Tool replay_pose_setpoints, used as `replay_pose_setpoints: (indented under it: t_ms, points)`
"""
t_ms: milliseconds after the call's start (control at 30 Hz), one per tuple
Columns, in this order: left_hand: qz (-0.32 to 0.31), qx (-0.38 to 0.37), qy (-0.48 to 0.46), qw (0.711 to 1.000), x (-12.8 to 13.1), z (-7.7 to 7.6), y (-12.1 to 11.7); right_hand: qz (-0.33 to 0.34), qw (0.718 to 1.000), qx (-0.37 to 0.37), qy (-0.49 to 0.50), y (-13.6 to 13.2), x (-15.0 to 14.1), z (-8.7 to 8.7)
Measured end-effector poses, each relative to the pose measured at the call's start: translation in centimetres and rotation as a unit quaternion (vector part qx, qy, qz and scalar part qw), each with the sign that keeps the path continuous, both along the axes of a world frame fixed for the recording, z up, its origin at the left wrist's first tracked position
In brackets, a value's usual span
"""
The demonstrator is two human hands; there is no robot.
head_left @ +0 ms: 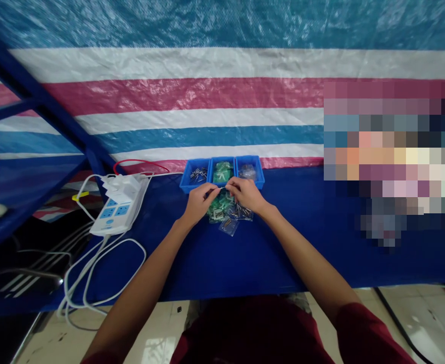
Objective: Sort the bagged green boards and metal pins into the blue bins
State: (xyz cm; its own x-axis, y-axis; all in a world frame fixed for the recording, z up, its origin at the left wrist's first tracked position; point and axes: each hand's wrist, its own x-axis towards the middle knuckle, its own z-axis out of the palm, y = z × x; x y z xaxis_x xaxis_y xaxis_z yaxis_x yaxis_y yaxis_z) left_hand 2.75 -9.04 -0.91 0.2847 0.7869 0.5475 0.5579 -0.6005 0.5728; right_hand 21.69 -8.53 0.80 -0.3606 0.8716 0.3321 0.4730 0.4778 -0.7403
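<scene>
My left hand point(202, 200) and my right hand point(246, 193) meet over the front of the blue bins, fingertips pinched. Between them runs a small, thin, pale piece point(223, 187), too small to name. The left bin point(185, 183) holds loose metal pins or screws point(198, 175). Green pieces point(223, 172) fill the middle bin, and clear plastic bags point(247, 171) lie in the right bin point(259, 177), partly behind my right hand. Below my hands is a pile of small clear packets with green contents point(219, 207). One packet with brownish metal pieces point(228, 225) lies nearest me.
A white power strip point(116, 210) with plugged-in adapters point(121, 188) stands left on the blue table point(222, 268), its white cable point(89, 275) looped at the front edge. A blue metal frame point(61, 121) rises at left. Striped sheeting point(207, 96) hangs behind; the right side is pixelated.
</scene>
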Motion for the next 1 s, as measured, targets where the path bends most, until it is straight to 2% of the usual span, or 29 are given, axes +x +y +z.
replay_pose_setpoints:
  t_ms: [267,400,667,1000]
  points:
    - [-0.031,-0.073,-0.05,0.996,0.4,0.0,-0.5,-0.006,0.999,-0.005,0.037,-1.1,0.1,-1.3]
    - [-0.025,-0.036,-0.024,0.999,0.4,-0.1,-0.5,-0.003,0.999,0.016,0.045,-1.3,0.0,-1.9]
    - [-0.018,0.059,-0.001,0.998,0.3,-0.4,-0.5,-0.056,0.998,0.04,-0.012,-1.5,-0.4,-2.6]
    - [0.034,0.001,-0.08,0.996,0.7,0.1,-1.2,-0.089,0.995,0.047,0.004,-1.7,-0.7,-2.8]
